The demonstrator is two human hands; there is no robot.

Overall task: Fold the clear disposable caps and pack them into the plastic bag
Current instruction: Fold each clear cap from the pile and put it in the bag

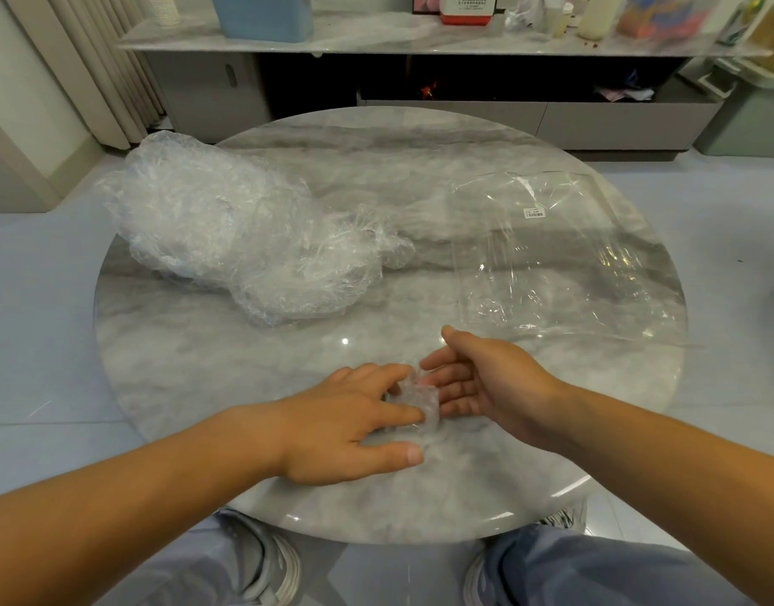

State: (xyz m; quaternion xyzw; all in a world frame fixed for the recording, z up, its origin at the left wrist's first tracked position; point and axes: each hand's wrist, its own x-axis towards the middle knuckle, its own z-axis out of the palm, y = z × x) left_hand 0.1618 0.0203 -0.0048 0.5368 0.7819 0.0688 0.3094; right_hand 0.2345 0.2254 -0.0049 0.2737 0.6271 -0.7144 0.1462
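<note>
Right now the left hand [345, 422] is lying flat near the front edge of the round marble surface [420, 159], its fingers spread and fairly straight, pressing a small folded cap [420, 404] down rather than gripping it. The right hand [485, 382] is hovering just beside that cap with its fingers straight and apart, palm turned toward it, holding nothing. To my eye the fold is nearly finished and the packet is about to be passed across. Doing this well probably means pinning the slippery film flat until the right hand is closing on it, since thin plastic is apt to spring open once the pressure lifts. The plastic bag [564, 264] is lying flat on the right of the surface, well apart from both hands, and its mouth is hard to make out, so opening it may call for a second hand. A crumpled pile of unfolded caps [227, 238] is sitting on the left, seemingly overhanging the rim, off the path between hands and bag. Beyond, a low cabinet [617, 124] is carrying bottles and containers, none in the way.
</note>
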